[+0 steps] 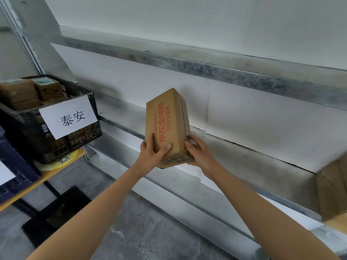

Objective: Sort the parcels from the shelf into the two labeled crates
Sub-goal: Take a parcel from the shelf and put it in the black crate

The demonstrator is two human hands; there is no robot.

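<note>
Red-printed cardboard parcel (167, 126) is gripped at its near end between left hand (153, 153) and right hand (199, 152), held upright right of the black crate (56, 132).

A pale wall (187, 19) filled the far side, crossed by grey metal shelf rails (225, 72) that slanted down to the right. White paper sheets (262, 113) lined the shelving between them. The floor (150, 231) was dark grey stone, veined. At near left stood a yellow-topped desk (37, 182) on black legs, in soft even light.
</note>
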